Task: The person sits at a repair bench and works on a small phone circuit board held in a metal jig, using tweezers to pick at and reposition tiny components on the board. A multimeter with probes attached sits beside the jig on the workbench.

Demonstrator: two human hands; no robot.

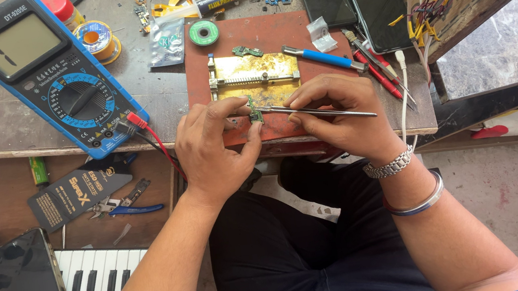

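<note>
Both hands are in close at the front edge of the red-brown work mat (258,35), and it's fine work: the left hand (216,148) has its fingers curled, thumb and forefinger closed narrow on a small green circuit board (255,111), holding it on edge just in front of the brass board holder (254,73). The right hand (335,115) pinches a pair of slim metal tweezers (314,111), fingers tight around the shaft, the tip right at the little board and the tail pointing out to the right. Behind the holder lies a second small green board (247,51), with a blue-handled tool (321,58) just beside it. Off to the left sits a blue multimeter (46,70), its red and black leads (150,136) trailing down past the left wrist, and a dark phone (30,289) rests on a keyboard (99,273) down below
</note>
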